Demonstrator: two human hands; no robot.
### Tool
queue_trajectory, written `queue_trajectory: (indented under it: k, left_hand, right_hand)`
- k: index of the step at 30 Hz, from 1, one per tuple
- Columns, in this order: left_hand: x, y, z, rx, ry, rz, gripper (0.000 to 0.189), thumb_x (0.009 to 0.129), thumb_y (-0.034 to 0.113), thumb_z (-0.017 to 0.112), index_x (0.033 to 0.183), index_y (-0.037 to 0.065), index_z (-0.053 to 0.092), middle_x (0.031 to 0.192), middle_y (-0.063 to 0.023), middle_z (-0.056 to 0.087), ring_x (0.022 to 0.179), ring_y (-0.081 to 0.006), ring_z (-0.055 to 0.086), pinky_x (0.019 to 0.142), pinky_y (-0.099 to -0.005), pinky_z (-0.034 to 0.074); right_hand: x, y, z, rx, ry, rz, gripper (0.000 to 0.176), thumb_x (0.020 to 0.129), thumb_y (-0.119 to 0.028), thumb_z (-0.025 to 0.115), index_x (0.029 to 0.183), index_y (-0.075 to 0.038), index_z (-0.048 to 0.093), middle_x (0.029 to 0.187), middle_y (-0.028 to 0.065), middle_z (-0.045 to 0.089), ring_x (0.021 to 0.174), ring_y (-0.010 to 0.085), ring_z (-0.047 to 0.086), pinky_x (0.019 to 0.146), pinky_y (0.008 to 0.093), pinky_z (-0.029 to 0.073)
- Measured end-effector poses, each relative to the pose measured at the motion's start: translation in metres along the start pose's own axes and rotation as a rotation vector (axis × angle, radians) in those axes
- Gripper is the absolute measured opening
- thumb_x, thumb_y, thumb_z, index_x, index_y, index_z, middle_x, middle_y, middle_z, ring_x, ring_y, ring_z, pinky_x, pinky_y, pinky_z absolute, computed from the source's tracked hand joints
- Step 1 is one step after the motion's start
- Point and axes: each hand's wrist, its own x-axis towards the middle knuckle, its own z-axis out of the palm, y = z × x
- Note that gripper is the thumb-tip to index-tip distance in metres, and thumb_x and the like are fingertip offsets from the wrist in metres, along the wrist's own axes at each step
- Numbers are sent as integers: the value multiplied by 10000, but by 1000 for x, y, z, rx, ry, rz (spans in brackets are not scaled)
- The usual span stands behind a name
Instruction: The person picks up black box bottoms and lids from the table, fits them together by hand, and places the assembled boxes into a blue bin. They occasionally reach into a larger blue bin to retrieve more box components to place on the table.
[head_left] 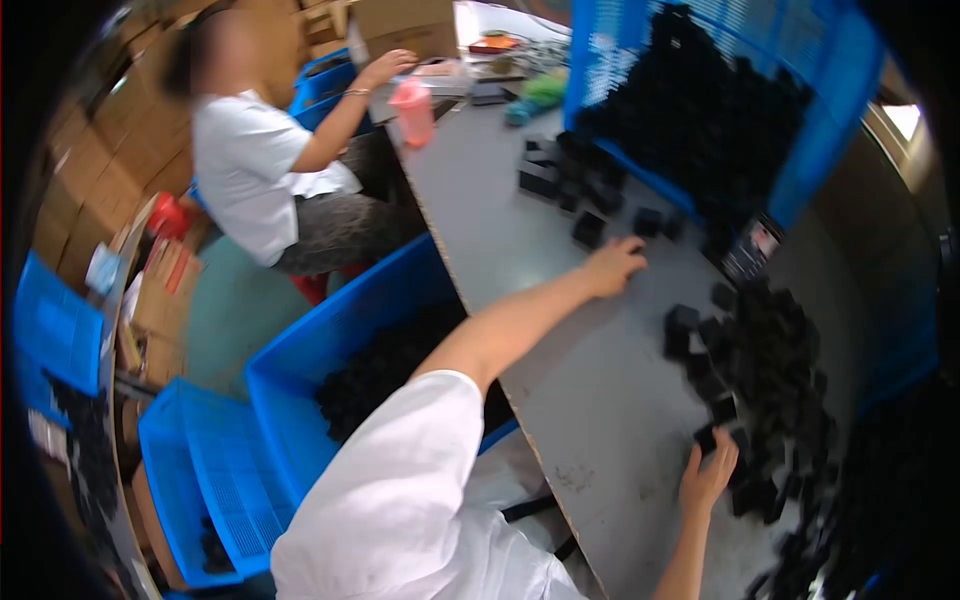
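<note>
My left hand reaches across the grey table with its fingers curled. A dark bit shows at the fingertips, too small to make out. Just beyond it lie a few small black blocks. Nearer to me, my right hand has thumb and fingers around a black block, at the edge of a long heap of similar black blocks. A dark box with a printed picture rests at the far end of that heap.
A blue crate lies tipped, black pieces spilling onto the table. A pink cup stands near the far edge. Beside the table, a blue bin holds black pieces. Another person in white sits beyond it.
</note>
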Motion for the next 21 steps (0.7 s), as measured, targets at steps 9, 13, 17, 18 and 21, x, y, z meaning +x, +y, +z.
queue_trajectory:
  k: [9,13,17,18,21]
  left_hand:
    - [-154,114,4,-487,-112,165,311,691,185,812,825,58,562,1126,-138,532,1002,-338,560,835,-408,479]
    - [-188,183,2,-626,-92,274,723,679,151,836,1314,84,495,1122,-125,513,1007,-316,564,835,-421,488]
    - [-191,215,15,-762,-154,309,848,685,118,848,1422,114,429,1128,-105,503,1005,-305,566,805,-398,499]
    - [-190,220,15,-773,-186,301,854,689,113,844,1431,121,421,1142,-107,503,1013,-308,565,817,-401,499]
    - [-193,233,19,-770,-205,339,855,698,111,838,1441,123,415,1177,-117,503,1042,-318,559,850,-404,495]
  right_hand:
    - [-34,-34,-4,269,-29,70,354,864,-10,626,1210,17,554,1241,213,564,1132,433,536,962,489,431]
    - [-34,-78,-15,452,-237,-140,391,802,16,652,1186,4,582,1253,218,562,1159,431,534,989,485,435]
    - [-51,-82,-16,439,-307,-92,331,828,4,633,1158,26,618,1290,243,559,1190,449,545,991,474,452]
    - [-54,-79,-20,411,-316,-87,325,846,-4,622,1168,36,622,1305,251,554,1194,450,552,972,468,470]
    - [-73,-72,-20,319,-283,-106,397,880,-56,601,1270,17,589,1370,237,521,1258,447,505,1043,504,413]
